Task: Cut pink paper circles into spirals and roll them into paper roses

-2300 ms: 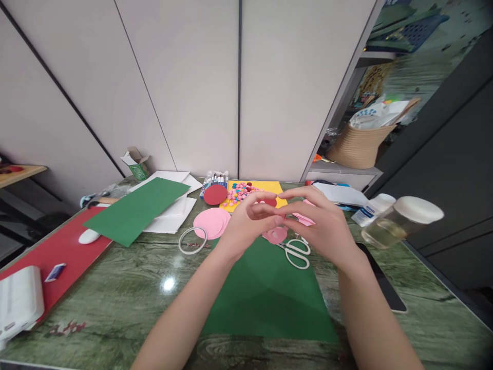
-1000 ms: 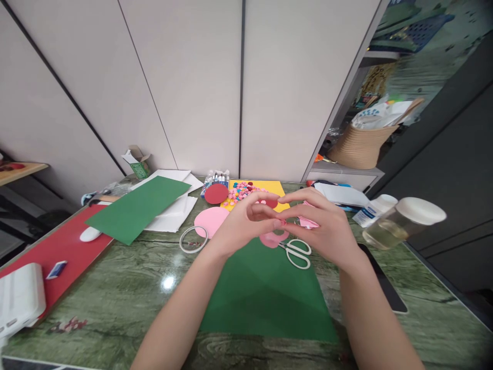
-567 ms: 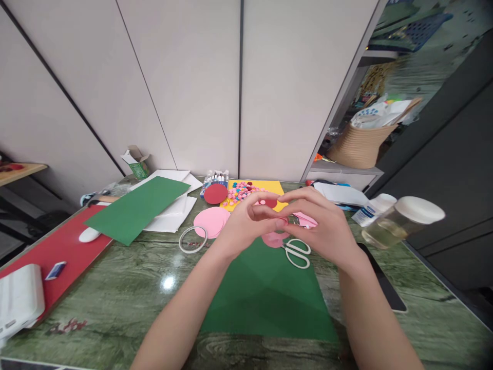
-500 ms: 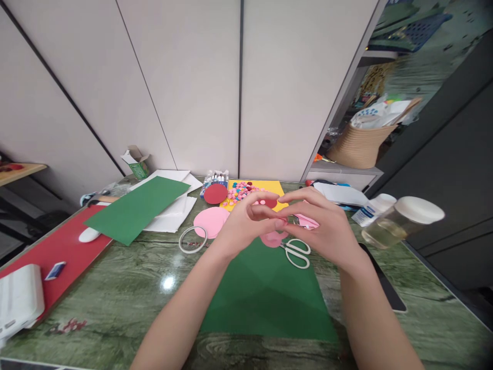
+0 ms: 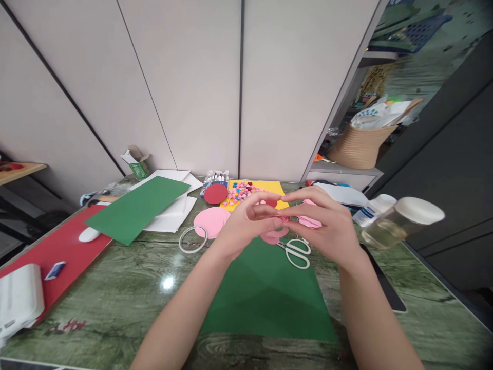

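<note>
1. The left hand and right hand pinched the pink paper coil between their fingertips, above the green sheet. A loose pinch could have let it unwind.
2. Its tail hung just below, near the scissors, and might have snagged.
3. Well right of the right hand, the jar risked a knock.

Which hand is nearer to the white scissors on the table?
Right. The right hand, pinching a pink paper piece with the left hand, hovers above the scissors; the left is farther, to their left.
</note>
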